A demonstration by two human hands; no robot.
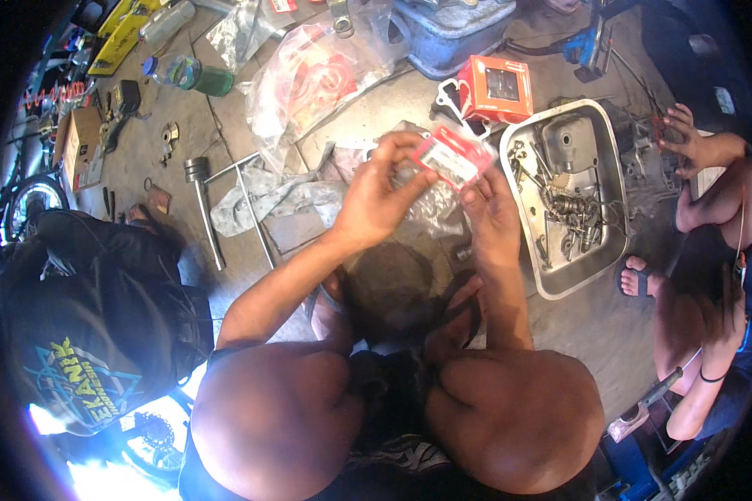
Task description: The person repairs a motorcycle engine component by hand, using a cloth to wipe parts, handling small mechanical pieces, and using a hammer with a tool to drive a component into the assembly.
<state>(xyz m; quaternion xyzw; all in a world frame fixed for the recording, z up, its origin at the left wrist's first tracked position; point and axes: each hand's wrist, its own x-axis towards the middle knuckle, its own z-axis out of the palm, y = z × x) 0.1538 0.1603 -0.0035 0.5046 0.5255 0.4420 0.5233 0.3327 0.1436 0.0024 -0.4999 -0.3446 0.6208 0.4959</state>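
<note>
Between both hands, above the floor, I hold a small red and clear plastic packet [449,157] with a white label. My left hand [384,188] pinches its left edge between thumb and fingers. At its lower right corner, my right hand [489,204] has its fingers closed on the packet. What is inside the packet is too small to make out. Below it lies crumpled clear plastic [436,210], partly hidden by my hands. Right of my right hand stands a metal tray [536,288] holding several greasy metal engine parts.
A red box [497,108] stands behind the tray, near a blue container [455,42]. Large clear plastic bags [297,100] lie ahead. T-handled wrenches [205,213] and a bottle [213,81] are on the left. At right, another person's hand [702,146] is beside an engine casing [652,171].
</note>
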